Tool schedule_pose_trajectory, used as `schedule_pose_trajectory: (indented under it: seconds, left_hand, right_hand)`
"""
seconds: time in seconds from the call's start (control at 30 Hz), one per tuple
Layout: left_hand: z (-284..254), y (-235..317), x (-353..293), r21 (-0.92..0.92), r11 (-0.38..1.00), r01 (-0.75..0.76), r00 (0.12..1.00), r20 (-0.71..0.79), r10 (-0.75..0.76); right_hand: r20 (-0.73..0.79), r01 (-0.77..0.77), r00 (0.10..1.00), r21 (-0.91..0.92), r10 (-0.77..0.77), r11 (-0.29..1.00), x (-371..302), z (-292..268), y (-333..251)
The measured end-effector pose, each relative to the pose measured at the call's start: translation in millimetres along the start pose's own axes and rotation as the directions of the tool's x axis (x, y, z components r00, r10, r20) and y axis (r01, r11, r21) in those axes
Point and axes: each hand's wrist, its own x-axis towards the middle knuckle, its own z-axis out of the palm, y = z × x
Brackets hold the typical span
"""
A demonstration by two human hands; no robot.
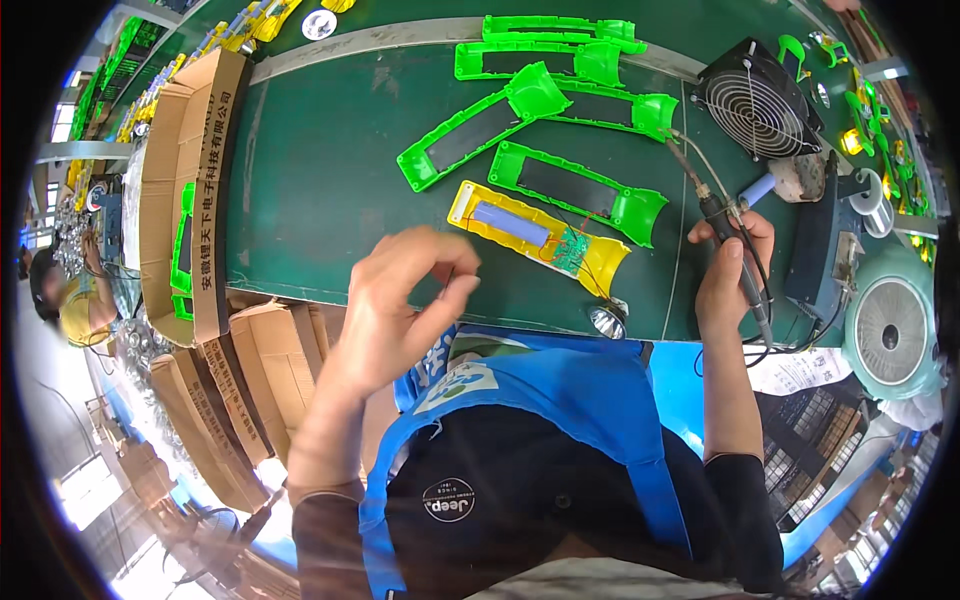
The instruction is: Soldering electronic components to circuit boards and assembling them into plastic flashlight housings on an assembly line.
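My right hand (pixel 735 275) grips a soldering iron (pixel 713 208) by its dark handle. Its tip points up and away, close to the end of a green plastic shell (pixel 655 112). Held over the table's near edge, left of a yellow shell (pixel 608 265), my left hand (pixel 400 305) has thumb and forefinger drawn together. Something thin and dark shows between them, too small to name. Inside the yellow shell lie a blue cylindrical battery (pixel 510 224) and a green circuit board (pixel 572 250) with red and black wires. A small round lamp head (pixel 608 320) sits at its near end.
Several green shells with black pads (pixel 480 130) lie farther back on the green table (pixel 320 180). At the right stand a black fan (pixel 760 100), a blue-grey box (pixel 815 250) and a round pale-green fan (pixel 890 335). An open cardboard box (pixel 215 190) borders the left side.
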Motion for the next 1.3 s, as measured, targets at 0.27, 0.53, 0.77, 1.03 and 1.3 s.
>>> schedule_pose_trajectory:
  seconds: [0.27, 0.53, 0.77, 1.03, 1.3]
  left_hand:
    - [14.7, -3.8, 64.5, 0.031, 0.930, -0.366, 0.904, 0.248, 0.347]
    - [33.0, 3.2, 75.0, 0.180, 0.914, -0.364, 0.865, 0.429, 0.260]
    - [36.9, 3.8, 75.2, 0.215, 0.914, -0.344, 0.875, 0.426, 0.230]
    - [40.5, 2.3, 75.0, 0.270, 0.884, -0.382, 0.876, 0.410, 0.254]
    - [41.1, 1.7, 72.9, 0.263, 0.891, -0.369, 0.881, 0.404, 0.245]
  right_hand:
    - [0.181, -0.377, 0.925, 0.321, 0.334, 0.869, -1.0, -19.8, -15.2]
    - [0.380, -0.608, 0.763, 0.150, 0.523, 0.779, 21.6, -10.1, -21.6]
    - [0.487, -0.640, 0.688, 0.057, 0.538, 0.766, 28.0, -6.8, -25.7]
    - [0.502, -0.614, 0.683, 0.001, 0.530, 0.789, 27.4, -5.4, -26.6]
    - [0.525, -0.549, 0.696, -0.051, 0.490, 0.834, 25.2, -13.2, -24.0]
